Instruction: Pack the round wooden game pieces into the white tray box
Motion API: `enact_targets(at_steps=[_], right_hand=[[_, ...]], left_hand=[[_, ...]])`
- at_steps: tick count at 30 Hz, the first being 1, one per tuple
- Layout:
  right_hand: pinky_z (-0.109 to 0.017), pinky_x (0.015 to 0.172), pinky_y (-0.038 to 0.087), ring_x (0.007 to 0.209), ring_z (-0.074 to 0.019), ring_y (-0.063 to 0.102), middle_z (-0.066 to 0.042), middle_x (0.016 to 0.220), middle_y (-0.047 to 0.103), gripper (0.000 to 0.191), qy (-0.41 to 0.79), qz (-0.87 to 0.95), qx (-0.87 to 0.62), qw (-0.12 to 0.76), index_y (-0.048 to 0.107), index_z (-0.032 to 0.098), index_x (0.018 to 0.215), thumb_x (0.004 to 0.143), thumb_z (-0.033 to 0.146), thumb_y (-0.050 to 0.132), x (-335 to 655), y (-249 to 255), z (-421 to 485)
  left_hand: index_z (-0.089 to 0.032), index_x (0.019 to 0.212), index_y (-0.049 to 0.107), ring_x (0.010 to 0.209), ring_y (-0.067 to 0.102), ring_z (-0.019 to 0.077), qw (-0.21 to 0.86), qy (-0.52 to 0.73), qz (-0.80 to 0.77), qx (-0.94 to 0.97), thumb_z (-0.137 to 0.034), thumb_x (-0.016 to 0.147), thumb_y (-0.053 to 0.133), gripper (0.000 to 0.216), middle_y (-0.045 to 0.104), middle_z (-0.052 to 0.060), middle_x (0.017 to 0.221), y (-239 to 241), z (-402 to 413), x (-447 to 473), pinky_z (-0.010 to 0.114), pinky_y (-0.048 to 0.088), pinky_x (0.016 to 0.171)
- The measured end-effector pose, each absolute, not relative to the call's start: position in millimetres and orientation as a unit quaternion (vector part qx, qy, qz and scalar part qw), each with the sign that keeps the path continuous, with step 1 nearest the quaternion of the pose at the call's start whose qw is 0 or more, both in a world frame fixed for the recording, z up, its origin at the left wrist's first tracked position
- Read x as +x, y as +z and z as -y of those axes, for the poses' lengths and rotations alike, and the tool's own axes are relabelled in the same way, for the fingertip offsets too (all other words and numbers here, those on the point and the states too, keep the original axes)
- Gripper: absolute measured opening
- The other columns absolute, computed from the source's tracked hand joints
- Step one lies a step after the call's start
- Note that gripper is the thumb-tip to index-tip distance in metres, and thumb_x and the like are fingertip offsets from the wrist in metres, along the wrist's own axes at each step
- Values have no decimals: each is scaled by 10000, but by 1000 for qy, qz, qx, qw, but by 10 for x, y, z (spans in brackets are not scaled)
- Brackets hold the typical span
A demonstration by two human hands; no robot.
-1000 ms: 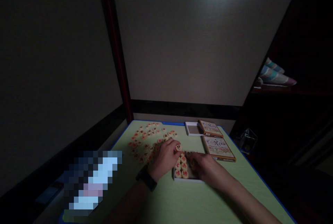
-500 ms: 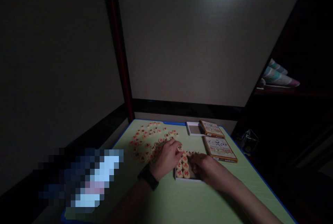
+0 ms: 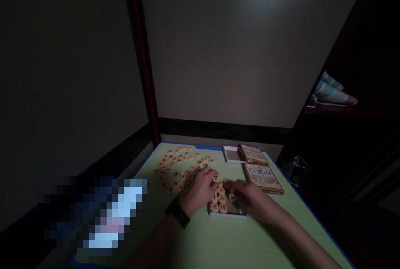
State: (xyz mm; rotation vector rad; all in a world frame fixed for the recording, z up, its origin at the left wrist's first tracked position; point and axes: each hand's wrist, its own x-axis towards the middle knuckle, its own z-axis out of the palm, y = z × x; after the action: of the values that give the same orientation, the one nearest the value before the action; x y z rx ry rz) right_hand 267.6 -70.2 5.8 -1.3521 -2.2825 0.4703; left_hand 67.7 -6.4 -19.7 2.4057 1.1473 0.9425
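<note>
Between the thumb and fingers of my left hand (image 3: 200, 190) is a round Chinese chess piece (image 3: 216, 178), held above the left edge of a shallow white box tray (image 3: 229, 215). Red-marked pieces (image 3: 222, 198) lie in two columns along the tray's left side, and dark-marked ones are partly visible at its far edge. My right hand (image 3: 250, 198) reaches over the tray's right side, its fingers closed on another chess piece (image 3: 231, 197). That hand hides part of the tray.
Many loose chess pieces (image 3: 176, 173) are scattered over the left half of the green table (image 3: 203, 244). At the back right stand a second white tray (image 3: 233, 155) and two printed box lids (image 3: 263, 178). A pixelated bright patch (image 3: 121, 210) covers the left table edge.
My right hand has shifted slightly within the tray, and the chess piece at its fingertips now shows. My left hand keeps its piece in nearly the same spot.
</note>
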Motion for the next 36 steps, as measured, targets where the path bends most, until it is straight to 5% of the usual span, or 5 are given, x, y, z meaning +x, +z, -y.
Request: enact_targets(at_steps=[11,21,36], right_hand=[[-247,735,460,825,-188,673,-73,884,742,331,104,830,-502,219,726,170,932,803,-5,477,2604,29,693],[-305,782,426,959,-257,647,-99,976,732,212,13,799,-600,44,697,166,985,802,129,599,2549,142,746],[-318,743,417,928,-246,616,-78,941,734,204,-43,820,-568,50,722,194,921,955,166,523,2472,38,728]], left_hand=[[-185,1005,681,954,640,186,164,341,-389,840,-91,846,609,199,665,45,1021,-238,49,678,305,525,892],[-193,973,675,952,639,185,157,334,-393,842,-99,850,608,169,664,39,995,-223,58,678,311,530,892],[-201,1012,673,990,627,184,164,329,-393,843,-107,861,590,196,668,40,1037,-165,99,677,316,515,929]])
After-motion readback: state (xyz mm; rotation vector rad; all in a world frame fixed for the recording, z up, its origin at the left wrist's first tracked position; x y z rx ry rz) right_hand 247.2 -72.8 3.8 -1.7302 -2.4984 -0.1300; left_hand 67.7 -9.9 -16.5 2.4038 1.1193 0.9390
